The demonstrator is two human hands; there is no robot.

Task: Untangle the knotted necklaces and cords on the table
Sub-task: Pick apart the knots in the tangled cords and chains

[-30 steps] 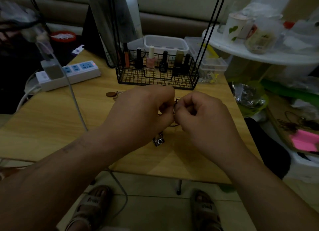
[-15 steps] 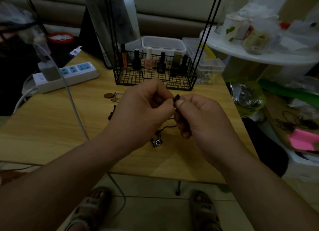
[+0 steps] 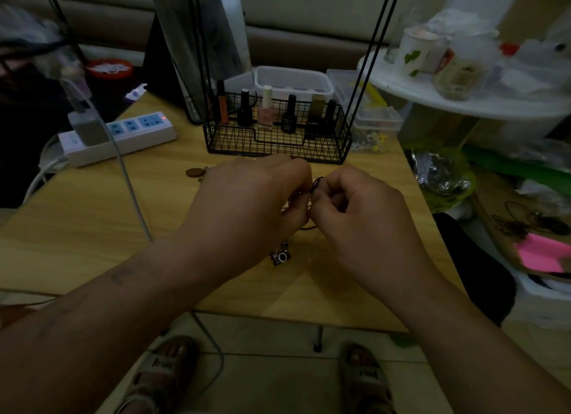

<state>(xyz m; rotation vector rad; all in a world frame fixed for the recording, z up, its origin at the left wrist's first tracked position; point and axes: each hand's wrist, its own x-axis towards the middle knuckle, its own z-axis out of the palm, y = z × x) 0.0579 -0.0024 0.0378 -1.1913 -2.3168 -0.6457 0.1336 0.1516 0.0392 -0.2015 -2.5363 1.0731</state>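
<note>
Both my hands meet above the middle of the wooden table (image 3: 92, 215). My left hand (image 3: 247, 206) and my right hand (image 3: 355, 215) each pinch the same thin black cord (image 3: 317, 183) with curled fingers, a small loop of it showing between the fingertips. Below the hands a small camera-shaped pendant (image 3: 280, 256) lies on the table on that cord. A round brown pendant (image 3: 193, 172) with a bit of chain rests left of my left hand. Most of the cord is hidden by my fingers.
A black wire basket (image 3: 278, 141) with nail polish bottles stands just behind the hands. A white power strip (image 3: 123, 135) with a plugged charger and cable lies at the left. Plastic boxes sit behind the basket; a cluttered white shelf (image 3: 463, 98) is at the right.
My hands have stayed together on the cord, shifting slightly; the fingertips have worked the cord and a small loop now shows between them. The camera pendant lies in about the same spot.
</note>
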